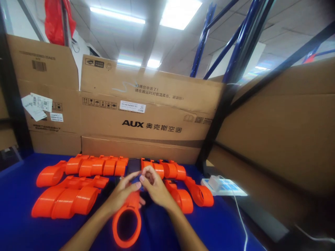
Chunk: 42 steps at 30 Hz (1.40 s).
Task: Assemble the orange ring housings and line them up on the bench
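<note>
A person's left hand (122, 195) and right hand (154, 186) meet over a blue worktable (21, 230), both curled around the stem of an orange ring-ended plastic part (127, 221) whose loop hangs toward the camera, just above the table surface. The left hand wraps the stem from below; the right hand's fingertips (142, 178) pinch at the stem's far tip, where the fingers hide what is being gripped. Rows of matching orange parts (83, 166) lie to the left, a stacked group (65, 200) sits nearer the camera, and more orange pieces (183, 195) crowd just beside the right wrist. A dark flat object (134, 165) rests between the two back rows. Cardboard cartons (146, 118), one printed AUX, wall off the back of the table, and blue shelving posts (204, 38) rise behind. At right, a white power strip (223, 186) with a plugged charger sits near the table edge, its cable (242, 223) trailing forward.
</note>
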Available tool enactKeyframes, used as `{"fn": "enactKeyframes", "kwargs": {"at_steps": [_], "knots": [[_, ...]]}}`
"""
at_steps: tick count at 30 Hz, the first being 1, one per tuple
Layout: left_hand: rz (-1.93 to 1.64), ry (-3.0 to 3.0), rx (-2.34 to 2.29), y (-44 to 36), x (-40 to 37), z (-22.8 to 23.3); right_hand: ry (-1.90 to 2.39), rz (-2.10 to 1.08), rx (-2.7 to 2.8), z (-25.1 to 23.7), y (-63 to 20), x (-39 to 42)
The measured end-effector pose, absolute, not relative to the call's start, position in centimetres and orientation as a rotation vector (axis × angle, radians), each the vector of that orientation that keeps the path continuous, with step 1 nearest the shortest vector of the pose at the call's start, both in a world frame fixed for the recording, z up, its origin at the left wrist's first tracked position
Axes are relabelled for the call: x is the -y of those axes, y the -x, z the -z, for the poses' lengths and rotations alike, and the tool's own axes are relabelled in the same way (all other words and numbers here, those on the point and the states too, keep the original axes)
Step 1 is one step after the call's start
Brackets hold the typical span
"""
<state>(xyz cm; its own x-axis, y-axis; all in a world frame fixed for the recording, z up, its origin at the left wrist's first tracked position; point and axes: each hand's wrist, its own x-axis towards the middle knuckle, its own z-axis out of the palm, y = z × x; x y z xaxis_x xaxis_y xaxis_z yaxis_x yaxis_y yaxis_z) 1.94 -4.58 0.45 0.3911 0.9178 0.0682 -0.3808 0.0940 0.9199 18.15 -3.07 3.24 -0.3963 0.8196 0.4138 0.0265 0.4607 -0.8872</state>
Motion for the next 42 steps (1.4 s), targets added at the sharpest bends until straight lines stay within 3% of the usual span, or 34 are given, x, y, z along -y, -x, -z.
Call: {"fn": "enactKeyframes", "kwargs": {"at_steps": [6,16,23,33,42], "knots": [[-1.203,-0.875,-0.537,-0.4,3.6,-1.4,0.917,-0.763,1.873,-2.6,-19.0,2.4],[-1.43,-0.681,-0.455,-0.1,3.5,-1.7,0.968,-0.787,2.32,-3.3,-18.8,4.2],[-1.294,-0.731,-0.329,0.4,3.2,-0.7,0.94,-1.101,1.993,-2.3,-19.4,2.9],[-1.314,-0.794,-0.462,-0.3,3.6,-0.8,0.834,-0.991,1.44,-2.7,-20.0,1.2],[-1.287,-0.866,-0.487,-1.4,4.4,-1.1,0.777,-1.153,1.334,-3.4,-19.5,2.3]]}}
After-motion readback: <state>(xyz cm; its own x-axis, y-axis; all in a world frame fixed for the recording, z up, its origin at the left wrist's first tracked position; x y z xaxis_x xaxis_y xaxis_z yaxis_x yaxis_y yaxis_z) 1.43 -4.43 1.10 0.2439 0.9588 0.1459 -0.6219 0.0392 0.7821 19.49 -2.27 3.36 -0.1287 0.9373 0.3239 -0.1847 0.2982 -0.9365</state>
